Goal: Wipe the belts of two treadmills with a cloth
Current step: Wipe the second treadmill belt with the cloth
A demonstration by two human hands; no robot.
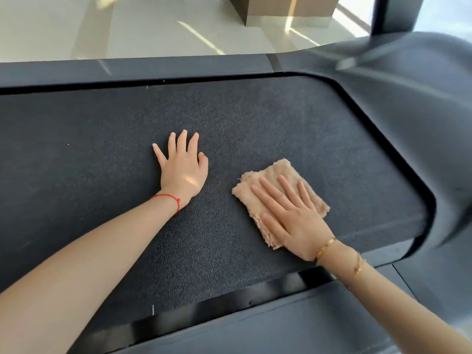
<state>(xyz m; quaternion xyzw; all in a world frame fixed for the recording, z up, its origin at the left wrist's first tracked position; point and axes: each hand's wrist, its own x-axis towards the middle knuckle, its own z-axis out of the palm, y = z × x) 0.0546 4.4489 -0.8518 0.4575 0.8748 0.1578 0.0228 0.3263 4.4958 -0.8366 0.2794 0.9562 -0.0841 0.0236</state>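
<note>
- Dark grey, fine-textured rubber treadmill belt (102, 139): seen across the whole middle of the view, bordered by smooth dark grey side rails (153, 69) on the far and near edges.
- Dark grey moulded plastic motor cover (421, 118): set at the right end of the belt, its curved lip rounding the belt's corner.
- Folded beige fluffy cloth (275, 175): laid flat on the belt, right of centre, near the motor cover and apart from it.
- Right hand (293, 215): pressed palm-down on the cloth, fingers straight and slightly spread, nothing gripped; the cloth's near corner is covered by the palm.
- Gold bangle and thin gold chain (325, 247): worn on the right wrist.
- Left hand (182, 167): laid flat on the bare belt, left of the cloth and not touching it, fingers extended and a little apart, thumb tucked at the side, nothing held.
- Thin red string bracelet (169, 199): tied round the left wrist.
- Pale glossy floor (153, 26): visible beyond the far rail, with a brown box-shaped base (288, 8) standing on it.
</note>
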